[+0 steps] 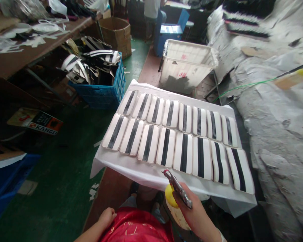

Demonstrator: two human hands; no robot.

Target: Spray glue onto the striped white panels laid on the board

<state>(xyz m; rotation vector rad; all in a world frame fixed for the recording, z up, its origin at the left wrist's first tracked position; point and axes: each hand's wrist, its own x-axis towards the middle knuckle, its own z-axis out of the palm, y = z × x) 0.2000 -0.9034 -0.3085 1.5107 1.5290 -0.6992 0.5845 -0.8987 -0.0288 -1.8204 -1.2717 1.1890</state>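
My right hand (195, 211) is closed around a metal spray-gun-like tool (178, 189) with a yellow part (169, 196), held just below the near edge of a white sheet (131, 164). On that sheet lie two rows of several white pieces with black stripes (176, 134). My left hand (106, 217) rests low by my red clothing (138, 227), fingers curled into a loose fist with nothing visible in it.
A blue crate (108, 94) of striped pieces stands on the green floor at left. Beyond the sheet stand a white plastic bin (187, 65) and a cardboard box (117, 32). A paper-covered bench (275, 111) runs along the right. A person stands far back.
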